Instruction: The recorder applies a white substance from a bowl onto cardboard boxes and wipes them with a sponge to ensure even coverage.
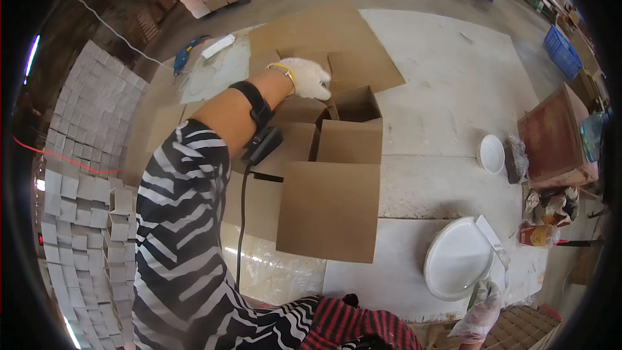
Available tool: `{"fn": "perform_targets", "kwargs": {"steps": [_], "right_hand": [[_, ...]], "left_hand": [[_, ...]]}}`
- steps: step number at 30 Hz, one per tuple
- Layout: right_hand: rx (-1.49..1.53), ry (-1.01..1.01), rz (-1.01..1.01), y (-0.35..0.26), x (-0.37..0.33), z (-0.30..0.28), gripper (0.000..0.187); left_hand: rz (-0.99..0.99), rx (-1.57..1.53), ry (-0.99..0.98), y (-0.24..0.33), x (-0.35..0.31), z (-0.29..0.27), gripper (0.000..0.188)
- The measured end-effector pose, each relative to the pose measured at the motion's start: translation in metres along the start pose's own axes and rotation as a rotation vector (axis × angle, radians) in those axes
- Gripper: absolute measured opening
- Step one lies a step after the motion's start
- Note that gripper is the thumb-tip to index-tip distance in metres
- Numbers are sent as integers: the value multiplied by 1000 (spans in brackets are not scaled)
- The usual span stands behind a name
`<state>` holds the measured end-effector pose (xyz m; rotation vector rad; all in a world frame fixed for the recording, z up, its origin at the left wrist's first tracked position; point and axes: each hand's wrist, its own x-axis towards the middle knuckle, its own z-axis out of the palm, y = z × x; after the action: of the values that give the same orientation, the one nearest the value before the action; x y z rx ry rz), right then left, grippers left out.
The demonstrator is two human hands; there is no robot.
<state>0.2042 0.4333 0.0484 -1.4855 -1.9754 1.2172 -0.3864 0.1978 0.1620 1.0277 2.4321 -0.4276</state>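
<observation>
My left hand [307, 78], in a white glove, reaches over an open brown cardboard box [330, 212] with its flaps spread. Its curled fingers close at the upper edge of an inner flap. A black strap and a small dark device sit on that forearm. At the lower right my right hand [482, 310], also gloved, is closed by a round white basin [459, 259]. From its fingers a white flat scraper [494, 241] runs up along the basin's right rim. The grip on its handle is partly hidden.
Flat brown cardboard [324, 32] lies beyond the box. A blue power tool [186, 55] with a cord rests at the far left. Stacked white cartons [94, 116] line the left side. On the right are a white bowl [492, 154] and a reddish crate [554, 136].
</observation>
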Motion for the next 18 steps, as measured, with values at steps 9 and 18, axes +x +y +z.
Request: {"fn": "perform_targets", "kwargs": {"steps": [9,18], "right_hand": [[-64,-136,-143,-38,4,7,21],[-16,-196,-333,-25,9,4,25]], "left_hand": [[293,-76,944,23,-193,-59,40],[366,-1361,305,105,-339,57,39]]}}
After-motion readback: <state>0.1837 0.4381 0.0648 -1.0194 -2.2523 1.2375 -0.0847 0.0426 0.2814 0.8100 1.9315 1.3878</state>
